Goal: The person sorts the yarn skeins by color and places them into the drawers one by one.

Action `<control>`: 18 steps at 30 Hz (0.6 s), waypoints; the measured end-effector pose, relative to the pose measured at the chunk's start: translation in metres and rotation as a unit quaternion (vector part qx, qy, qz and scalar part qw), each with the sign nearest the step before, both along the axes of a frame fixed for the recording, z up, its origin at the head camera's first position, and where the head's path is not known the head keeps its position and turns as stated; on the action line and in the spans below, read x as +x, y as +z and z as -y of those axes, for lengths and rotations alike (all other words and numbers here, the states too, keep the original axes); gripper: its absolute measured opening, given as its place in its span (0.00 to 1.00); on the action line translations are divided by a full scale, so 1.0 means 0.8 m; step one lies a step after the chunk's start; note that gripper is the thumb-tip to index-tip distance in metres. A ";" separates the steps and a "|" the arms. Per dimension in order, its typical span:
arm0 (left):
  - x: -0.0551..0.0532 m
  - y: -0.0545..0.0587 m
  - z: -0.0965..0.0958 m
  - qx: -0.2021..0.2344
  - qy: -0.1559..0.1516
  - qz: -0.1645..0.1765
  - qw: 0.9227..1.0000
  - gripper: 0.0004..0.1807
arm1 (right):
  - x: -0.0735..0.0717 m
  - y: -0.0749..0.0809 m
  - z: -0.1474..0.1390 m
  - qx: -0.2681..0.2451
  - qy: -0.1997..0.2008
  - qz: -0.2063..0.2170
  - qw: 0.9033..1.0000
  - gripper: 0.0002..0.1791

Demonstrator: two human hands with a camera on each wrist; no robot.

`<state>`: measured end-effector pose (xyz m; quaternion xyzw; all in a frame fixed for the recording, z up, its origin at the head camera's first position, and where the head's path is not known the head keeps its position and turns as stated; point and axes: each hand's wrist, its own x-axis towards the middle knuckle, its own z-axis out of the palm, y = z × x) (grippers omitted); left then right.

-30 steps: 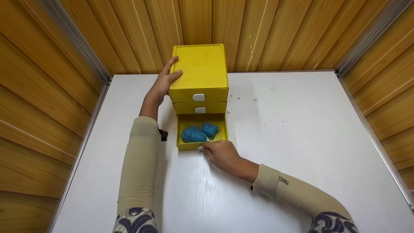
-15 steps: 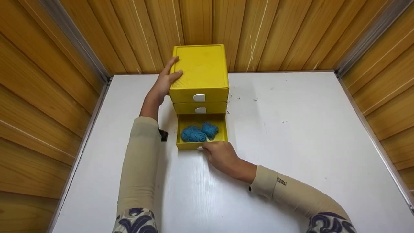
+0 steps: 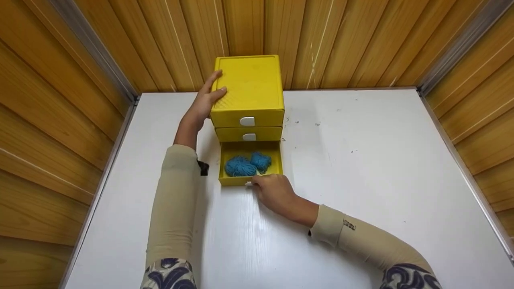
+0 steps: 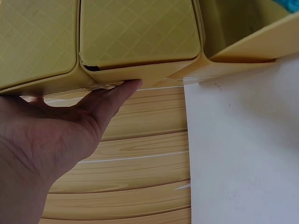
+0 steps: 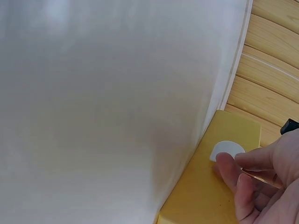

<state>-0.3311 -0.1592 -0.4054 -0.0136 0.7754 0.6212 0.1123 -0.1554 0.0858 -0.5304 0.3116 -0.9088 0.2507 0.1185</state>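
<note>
A yellow drawer unit [image 3: 247, 82] stands at the back of the white table, its bottom drawer [image 3: 231, 182] pulled out toward me. Inside that drawer lie a larger blue yarn ball [image 3: 240, 166] and a smaller blue yarn ball [image 3: 261, 161]. My left hand [image 3: 202, 103] rests against the unit's left side, with thumb and a finger over the top edge; in the left wrist view the palm [image 4: 60, 135] is beside the wall. With my right hand [image 3: 277, 193] I pinch the bottom drawer's white handle [image 5: 227, 148] between thumb and fingertips.
Above the pulled-out drawer, two upper drawers with white handles [image 3: 247, 121] are closed. Wood-patterned panels [image 3: 353, 44] enclose the white table [image 3: 369, 160] at the back and both sides, with grey metal strips in the corners.
Almost nothing moves. The right forearm has shifted very slightly left; the drawer, yarn and left hand stay in place.
</note>
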 end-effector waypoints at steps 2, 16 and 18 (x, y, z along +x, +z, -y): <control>0.000 0.000 0.000 0.001 -0.001 -0.001 1.000 0.37 | 0.000 0.001 0.000 -0.002 -0.002 0.004 1.000 0.05; -0.003 -0.001 -0.003 0.001 0.000 0.004 1.000 0.36 | -0.017 0.002 -0.005 -0.006 -0.016 0.034 0.999 0.04; -0.003 0.000 -0.004 -0.002 0.000 0.002 1.000 0.36 | -0.019 0.002 -0.006 -0.007 -0.016 0.030 0.999 0.04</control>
